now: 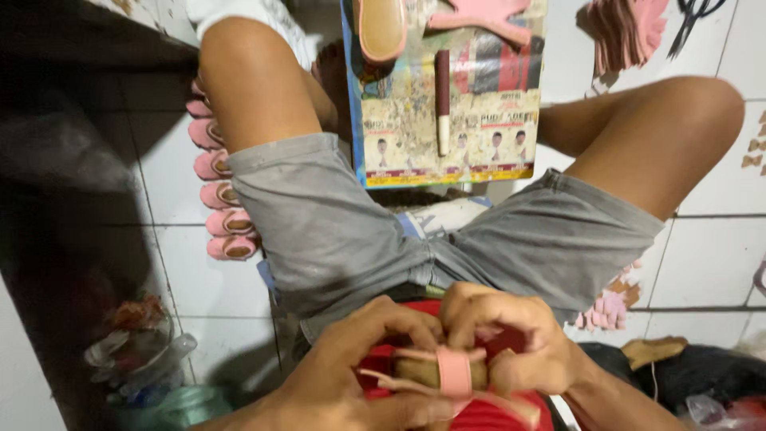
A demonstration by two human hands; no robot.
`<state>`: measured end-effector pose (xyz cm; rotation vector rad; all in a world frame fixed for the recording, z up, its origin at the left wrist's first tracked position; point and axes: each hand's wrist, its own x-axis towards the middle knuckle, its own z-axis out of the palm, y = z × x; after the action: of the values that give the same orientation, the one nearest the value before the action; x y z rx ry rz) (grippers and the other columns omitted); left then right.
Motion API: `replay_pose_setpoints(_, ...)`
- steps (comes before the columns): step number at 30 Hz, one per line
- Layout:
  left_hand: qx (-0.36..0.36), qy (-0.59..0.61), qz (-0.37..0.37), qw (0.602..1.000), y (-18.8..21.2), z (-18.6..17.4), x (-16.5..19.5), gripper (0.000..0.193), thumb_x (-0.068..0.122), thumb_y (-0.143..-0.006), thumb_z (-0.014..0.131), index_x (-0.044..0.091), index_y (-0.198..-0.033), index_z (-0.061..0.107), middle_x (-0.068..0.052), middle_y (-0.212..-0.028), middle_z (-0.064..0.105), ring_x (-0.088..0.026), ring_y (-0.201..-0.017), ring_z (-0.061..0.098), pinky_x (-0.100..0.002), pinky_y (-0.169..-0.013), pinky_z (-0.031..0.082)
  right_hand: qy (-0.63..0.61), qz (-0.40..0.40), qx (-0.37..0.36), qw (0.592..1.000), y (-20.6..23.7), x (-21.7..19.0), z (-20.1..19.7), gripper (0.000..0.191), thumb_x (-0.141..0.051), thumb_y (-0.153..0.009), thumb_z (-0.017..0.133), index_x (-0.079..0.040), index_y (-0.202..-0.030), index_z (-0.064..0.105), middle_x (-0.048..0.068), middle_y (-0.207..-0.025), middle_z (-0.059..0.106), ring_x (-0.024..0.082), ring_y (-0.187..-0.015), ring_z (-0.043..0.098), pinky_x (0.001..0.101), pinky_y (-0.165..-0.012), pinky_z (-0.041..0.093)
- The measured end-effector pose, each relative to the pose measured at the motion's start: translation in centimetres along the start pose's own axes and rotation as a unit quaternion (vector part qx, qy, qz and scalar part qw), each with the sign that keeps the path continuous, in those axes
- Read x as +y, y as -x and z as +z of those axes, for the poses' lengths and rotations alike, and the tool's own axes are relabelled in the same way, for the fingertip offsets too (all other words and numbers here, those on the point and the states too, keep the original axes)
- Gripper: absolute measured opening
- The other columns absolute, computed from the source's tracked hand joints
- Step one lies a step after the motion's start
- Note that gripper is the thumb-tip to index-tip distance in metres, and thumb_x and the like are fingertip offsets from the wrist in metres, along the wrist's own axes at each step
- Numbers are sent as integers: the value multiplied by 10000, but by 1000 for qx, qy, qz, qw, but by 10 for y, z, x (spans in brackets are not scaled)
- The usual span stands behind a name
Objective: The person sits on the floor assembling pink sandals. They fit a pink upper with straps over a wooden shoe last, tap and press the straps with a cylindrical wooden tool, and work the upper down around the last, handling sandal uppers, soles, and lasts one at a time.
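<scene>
Both hands, left and right, pinched a pink strap around a tan sole close over the lap, steadying it, with board ahead.

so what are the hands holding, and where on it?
Both hands, left and right, pinch a pink sandal strap piece, fingertips at its thin side straps around the wide middle band.

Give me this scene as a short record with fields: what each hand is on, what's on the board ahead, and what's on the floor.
left hand: grips tan sole with pink strap
right hand: pinches the strap's upper end
board: tan insole, pink strap piece, brush
floor, left: row of pink sandals
floor, top right: scissors
</scene>
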<state>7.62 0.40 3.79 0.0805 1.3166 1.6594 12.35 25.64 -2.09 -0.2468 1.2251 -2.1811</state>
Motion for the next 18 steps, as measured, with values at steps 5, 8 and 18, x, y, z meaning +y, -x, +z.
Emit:
replay_pose_setpoints(5, 65, 110, 20, 992, 1, 0, -16, 575, 142, -820, 844, 52, -1337, 607, -2, -1133, 680, -108, -1079, 663, -284, -946, 542, -175, -46, 119, 976, 0, 12, 1, 581, -430, -970, 693, 44, -1289, 587, 167, -1054, 589, 217, -943, 557, 343, -834, 442)
replay_pose_setpoints(8, 101, 113, 27, 988, 0, -7, -35, 493, 104, -812, 843, -41, -1257, 686, -57, -1146, 733, -131, -1069, 689, -304, -950, 551, -139, -26, 152, 978, 2, 13, 0, 445, -187, -923, 747, 48, -1274, 607, 166, -1071, 600, 219, -956, 579, 348, -826, 476)
replay_pose_setpoints(18, 143, 210, 16, 967, 5, -17, -64, 522, 91, -804, 831, -85, -1268, 669, -124, -1130, 768, -146, -1003, 698, -312, -892, 562, 87, 58, 230, 968, -6, 22, -3, 61, 26, -876, 690, 58, -886, 742, 92, -884, 729, 130, -776, 647, 258, -695, 526)
